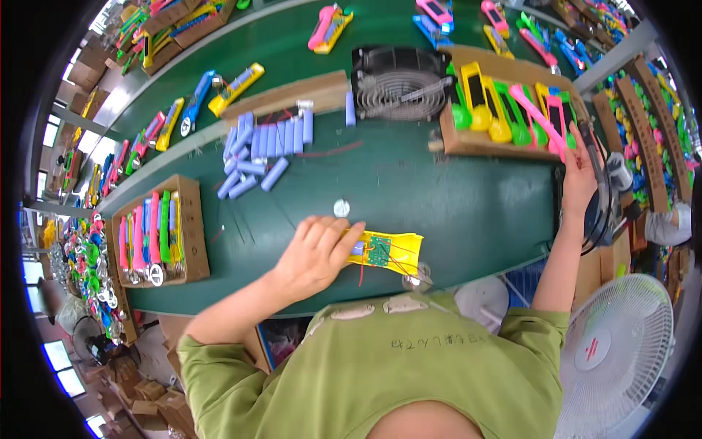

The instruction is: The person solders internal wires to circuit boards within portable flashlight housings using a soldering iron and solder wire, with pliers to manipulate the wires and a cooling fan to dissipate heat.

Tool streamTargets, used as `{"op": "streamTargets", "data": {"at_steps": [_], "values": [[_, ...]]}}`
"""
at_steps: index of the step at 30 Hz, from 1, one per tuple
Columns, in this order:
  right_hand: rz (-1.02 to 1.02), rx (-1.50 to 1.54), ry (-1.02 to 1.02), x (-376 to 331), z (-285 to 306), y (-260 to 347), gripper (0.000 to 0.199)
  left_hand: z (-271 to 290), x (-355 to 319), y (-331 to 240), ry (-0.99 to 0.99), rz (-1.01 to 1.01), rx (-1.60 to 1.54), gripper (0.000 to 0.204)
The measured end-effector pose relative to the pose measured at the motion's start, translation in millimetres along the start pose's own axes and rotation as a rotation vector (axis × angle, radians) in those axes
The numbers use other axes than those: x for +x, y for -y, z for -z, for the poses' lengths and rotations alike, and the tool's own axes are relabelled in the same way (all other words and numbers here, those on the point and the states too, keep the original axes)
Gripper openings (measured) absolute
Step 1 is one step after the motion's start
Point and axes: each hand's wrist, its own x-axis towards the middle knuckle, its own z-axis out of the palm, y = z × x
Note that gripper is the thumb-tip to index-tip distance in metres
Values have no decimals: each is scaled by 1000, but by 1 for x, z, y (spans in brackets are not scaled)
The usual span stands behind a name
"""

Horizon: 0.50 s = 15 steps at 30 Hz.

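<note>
We pin the yellow plastic housing with its green circuit board (386, 251) on the green desk (453, 197) under our closed left grip (316, 256); its long axis runs rightward, while our right grip (581, 175) clasps a dark tool handle (594, 157) far off.

Bare belt (453, 197) between batteries (263, 150), tray (468, 139)
</note>
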Motion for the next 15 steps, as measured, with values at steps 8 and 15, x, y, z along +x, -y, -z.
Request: {"op": "streamTargets", "data": {"at_steps": [8,15], "values": [[334,432,165,-161,-61,1,22,-21,-18,-39,-71,304,-329,60],[597,303,246,-199,-103,-29,37,-35,11,-47,57,-53,-171,21]]}}
